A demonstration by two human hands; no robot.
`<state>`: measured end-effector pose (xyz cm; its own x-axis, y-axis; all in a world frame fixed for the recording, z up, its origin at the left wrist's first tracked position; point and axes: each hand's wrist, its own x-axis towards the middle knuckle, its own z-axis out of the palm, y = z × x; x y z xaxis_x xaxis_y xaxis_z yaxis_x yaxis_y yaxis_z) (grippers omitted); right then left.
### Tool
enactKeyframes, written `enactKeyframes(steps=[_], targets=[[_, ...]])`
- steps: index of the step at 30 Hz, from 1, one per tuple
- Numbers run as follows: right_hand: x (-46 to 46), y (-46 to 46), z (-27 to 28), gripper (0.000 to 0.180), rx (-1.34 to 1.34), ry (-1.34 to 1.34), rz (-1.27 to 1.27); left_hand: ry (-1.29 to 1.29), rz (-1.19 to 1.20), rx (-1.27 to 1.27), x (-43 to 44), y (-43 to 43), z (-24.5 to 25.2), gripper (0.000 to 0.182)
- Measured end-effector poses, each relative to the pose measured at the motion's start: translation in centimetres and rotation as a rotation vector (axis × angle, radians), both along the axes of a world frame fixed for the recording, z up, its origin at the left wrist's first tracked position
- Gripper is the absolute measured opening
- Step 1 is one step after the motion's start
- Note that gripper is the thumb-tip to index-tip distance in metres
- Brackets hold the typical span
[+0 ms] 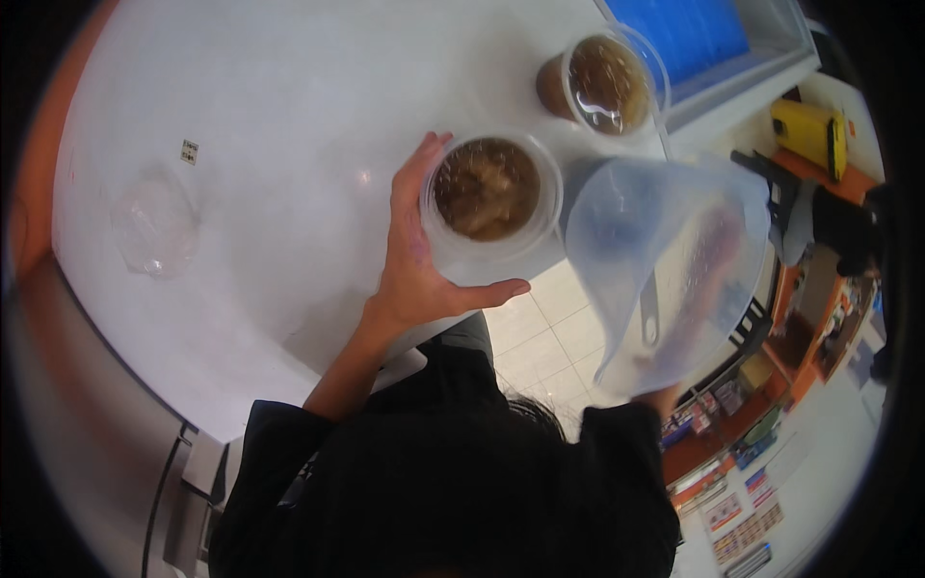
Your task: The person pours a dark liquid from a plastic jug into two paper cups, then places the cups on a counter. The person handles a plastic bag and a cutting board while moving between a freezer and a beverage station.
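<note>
My left hand (415, 267) is curled around the side of a clear plastic cup (491, 191) of brown liquid with what look like ice pieces, on the white counter. Through the wall of a large translucent plastic pitcher (614, 217), tilted beside the cup, my right hand (712, 238) shows blurred; its exact grip cannot be told. The pitcher seems nearly empty, and a utensil handle with a hole shows at it. Another clear cup of brown liquid (611, 87) stands farther back, to the right of the first.
A crumpled clear plastic piece (155, 227) and a small printed sticker (189, 152) lie on the white counter (289, 94) at left. A blue-bottomed bin or basin (679, 36) is at the upper right. Beyond the edge are floor tiles, a yellow container (809, 137), stocked shelves and another person.
</note>
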<state>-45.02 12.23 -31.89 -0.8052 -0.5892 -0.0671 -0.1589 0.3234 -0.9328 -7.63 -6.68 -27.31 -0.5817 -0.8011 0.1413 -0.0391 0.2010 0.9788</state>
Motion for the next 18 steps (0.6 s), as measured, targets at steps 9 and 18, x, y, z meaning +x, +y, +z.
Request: enactKeyframes(steps=[9,18], targets=[[1.4,-23.5,6.1,0.102,0.151,-0.542,1.249,0.271,0.16,-0.073,-3.6,-0.4,-3.1,0.096],[4.2,-27.0,4.7,0.115,-0.079,-0.558,1.639,0.192,0.264,-0.145,-4.5,-0.6,-2.1,0.088]])
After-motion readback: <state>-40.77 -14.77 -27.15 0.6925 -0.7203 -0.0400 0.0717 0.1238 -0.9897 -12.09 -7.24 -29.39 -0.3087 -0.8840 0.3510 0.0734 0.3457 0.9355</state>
